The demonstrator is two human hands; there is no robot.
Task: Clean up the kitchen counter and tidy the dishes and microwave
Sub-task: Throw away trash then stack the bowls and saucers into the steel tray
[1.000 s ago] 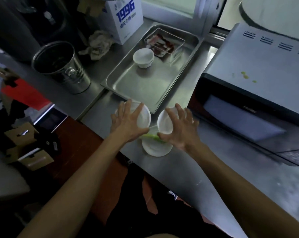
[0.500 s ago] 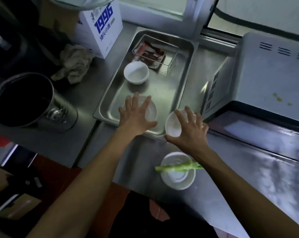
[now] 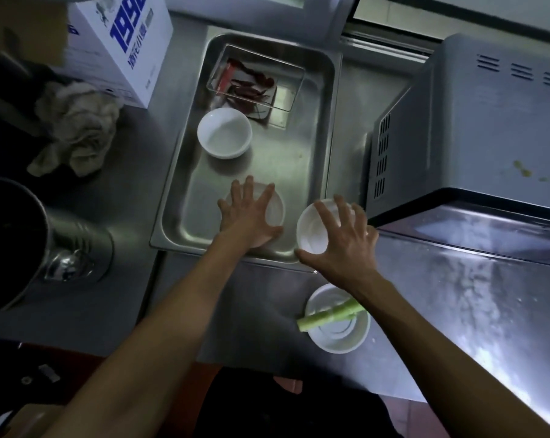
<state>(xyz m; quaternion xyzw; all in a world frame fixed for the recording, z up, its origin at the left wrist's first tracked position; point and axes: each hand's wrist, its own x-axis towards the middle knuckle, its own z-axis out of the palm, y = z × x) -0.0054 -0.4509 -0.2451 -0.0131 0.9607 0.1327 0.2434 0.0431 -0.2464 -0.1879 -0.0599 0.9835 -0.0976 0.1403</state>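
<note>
Big blue "1996" reads on the white carton (image 3: 121,49) at the back left of the steel desk (image 3: 229,298), with smaller characters beneath it that are too small to make out. No brand is legible on the microwave (image 3: 476,121) at the right; yellowish spots sit on its top.

Count the white dishes: four in view. One empty bowl (image 3: 224,133) stands inside the steel tray (image 3: 327,128). A second bowl (image 3: 275,207) sits at the tray's near end under the left hand (image 3: 248,213), whose fingers (image 3: 246,188) are spread wide over its rim, gripping it from above. A third bowl (image 3: 311,229) is held by the right hand (image 3: 343,245), fingers splayed around its rim, right over the tray's near right corner and just beside the microwave's side vents; whether it touches the tray cannot be told. The fourth, a shallow white dish (image 3: 338,330), rests on the desk nearer the person, with one pale green vegetable stalk (image 3: 329,314) lying across it.

Also in the tray, at its far end, is one clear rectangular container (image 3: 283,93) holding dark red dried chillies (image 3: 251,86).

On the left, one crumpled grey cloth (image 3: 77,128) lies beside the carton, and one dark metal bucket (image 3: 30,241) stands near the desk's edge, its contents not visible.
</note>
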